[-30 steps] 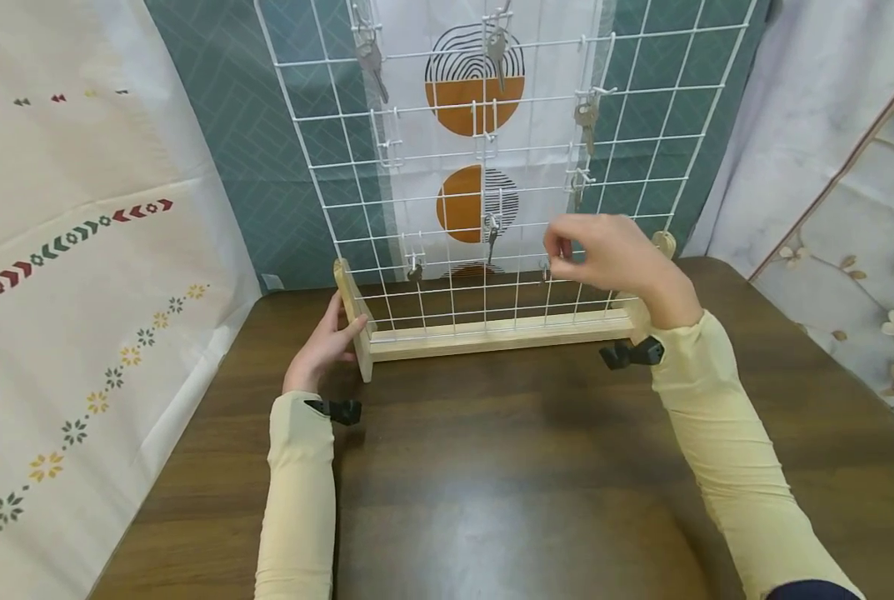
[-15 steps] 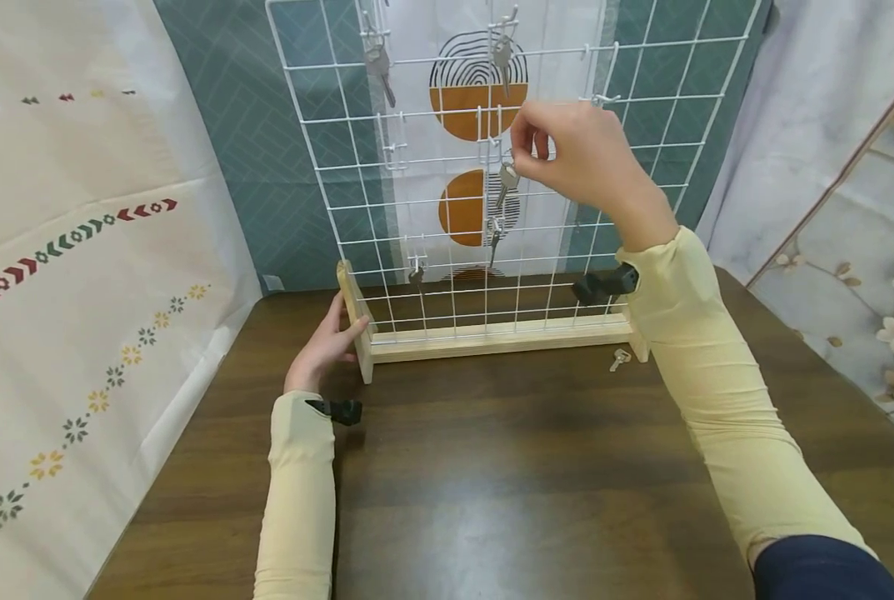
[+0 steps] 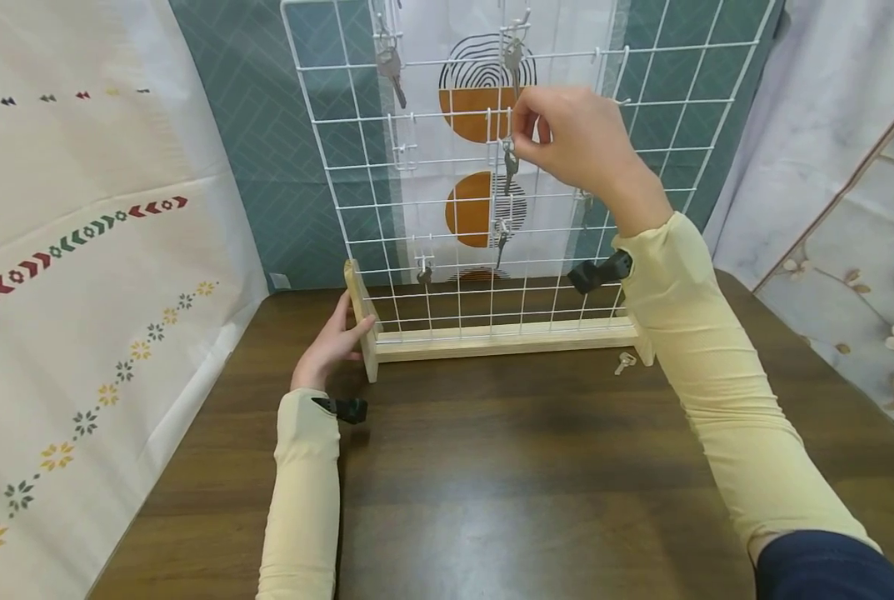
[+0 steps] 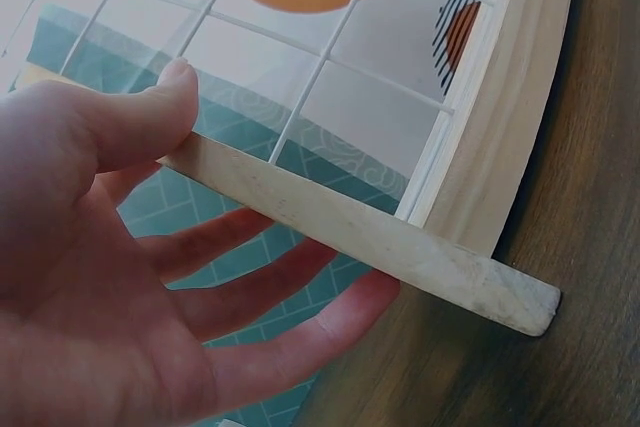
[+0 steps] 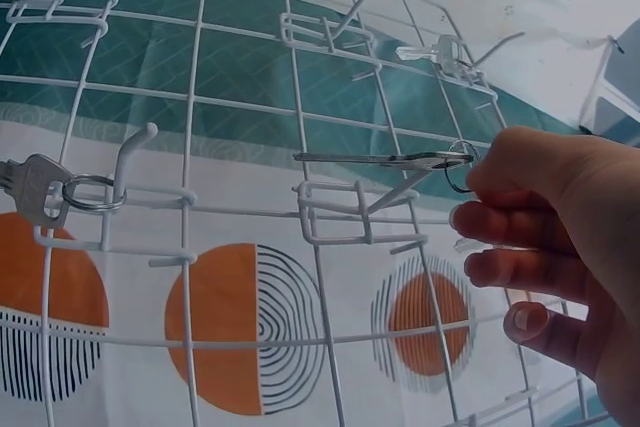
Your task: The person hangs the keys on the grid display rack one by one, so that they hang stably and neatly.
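My right hand [image 3: 577,137] pinches a key ring [image 5: 458,172] between thumb and forefinger, in front of the middle of the white wire grid [image 3: 459,308]. The key [image 5: 390,159] on that ring hangs down in the head view. In the right wrist view the ring is right at the tip of a white hook [image 5: 400,190]. At the lower left, my left hand [image 3: 329,346] holds the wooden side piece [image 4: 300,197] of the grid's stand, thumb in front and fingers behind.
More keys hang from hooks, including a key [image 3: 390,65] at upper left, one [image 3: 425,273] at lower left and one [image 3: 502,246] below my right hand. A loose key [image 3: 625,362] lies on the brown table [image 3: 447,467] by the stand's right foot. Patterned cloths hang behind.
My right hand has gone up and left with the key, from the grid's lower right to the middle hook. The left hand keeps its hold. The head view has shifted slightly.
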{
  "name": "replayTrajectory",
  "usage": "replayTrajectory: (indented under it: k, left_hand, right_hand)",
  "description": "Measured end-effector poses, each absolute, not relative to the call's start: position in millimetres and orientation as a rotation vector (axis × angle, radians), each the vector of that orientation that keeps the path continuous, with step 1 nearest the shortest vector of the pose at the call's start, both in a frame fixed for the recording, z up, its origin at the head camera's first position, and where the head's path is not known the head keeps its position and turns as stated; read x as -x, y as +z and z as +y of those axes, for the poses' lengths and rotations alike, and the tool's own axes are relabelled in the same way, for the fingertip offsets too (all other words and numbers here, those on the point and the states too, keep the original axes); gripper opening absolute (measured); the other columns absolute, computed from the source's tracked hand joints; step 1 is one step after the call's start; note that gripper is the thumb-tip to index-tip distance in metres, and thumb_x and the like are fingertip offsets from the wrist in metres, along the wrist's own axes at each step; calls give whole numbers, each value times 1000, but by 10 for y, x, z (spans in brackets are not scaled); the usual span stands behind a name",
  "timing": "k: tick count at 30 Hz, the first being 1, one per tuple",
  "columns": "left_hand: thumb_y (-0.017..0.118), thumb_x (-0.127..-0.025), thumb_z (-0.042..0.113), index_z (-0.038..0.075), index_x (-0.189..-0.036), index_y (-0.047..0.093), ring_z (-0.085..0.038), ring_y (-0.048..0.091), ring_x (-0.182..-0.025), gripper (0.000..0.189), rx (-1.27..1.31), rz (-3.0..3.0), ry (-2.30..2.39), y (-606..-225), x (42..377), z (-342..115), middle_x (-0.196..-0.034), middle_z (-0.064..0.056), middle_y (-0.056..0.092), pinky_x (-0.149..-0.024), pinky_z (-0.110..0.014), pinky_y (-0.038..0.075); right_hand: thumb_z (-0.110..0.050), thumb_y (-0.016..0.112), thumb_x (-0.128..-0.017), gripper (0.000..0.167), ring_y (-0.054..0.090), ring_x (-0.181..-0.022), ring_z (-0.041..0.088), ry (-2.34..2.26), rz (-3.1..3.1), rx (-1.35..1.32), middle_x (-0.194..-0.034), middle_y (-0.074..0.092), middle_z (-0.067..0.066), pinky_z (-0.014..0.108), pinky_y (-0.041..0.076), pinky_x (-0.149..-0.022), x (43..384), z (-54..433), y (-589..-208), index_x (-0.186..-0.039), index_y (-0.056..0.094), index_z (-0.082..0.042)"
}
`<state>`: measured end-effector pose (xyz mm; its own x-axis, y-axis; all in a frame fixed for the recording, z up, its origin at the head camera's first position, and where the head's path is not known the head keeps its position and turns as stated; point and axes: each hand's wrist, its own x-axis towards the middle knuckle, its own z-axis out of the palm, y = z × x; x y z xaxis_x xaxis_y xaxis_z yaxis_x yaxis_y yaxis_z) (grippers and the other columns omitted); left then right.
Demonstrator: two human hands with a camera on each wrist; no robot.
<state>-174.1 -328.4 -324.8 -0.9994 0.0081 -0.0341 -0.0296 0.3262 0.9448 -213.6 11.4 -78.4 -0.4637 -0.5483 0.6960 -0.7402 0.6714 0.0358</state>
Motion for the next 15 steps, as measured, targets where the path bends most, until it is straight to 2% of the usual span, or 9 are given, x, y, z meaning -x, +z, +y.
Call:
replayTrajectory:
  k: [7,15]
  left_hand:
    - [48,-102,28,34,-155,-4,-47,37,-135,74,41,2535,1798,-3244,1725,-3276,-155,-19,15,-94,-64,45]
    - [47,-102,25,32,-156,-5,-48,33,-137,75,40,2499,1820,-3147,1624,-3280,-158,-19,11,-95,-66,43]
  right_hand:
    - [-14,55,-95,13,58,-80,27,363,-2218,-973,-89,66,14,35,41,-66,2064,200,-879,-97,62,-3]
    - [-5,63,-89,2,56,-68,20,409,-2158,-1080,-76,63,8,32,40,-60,1847,480,-1415,-89,61,-4]
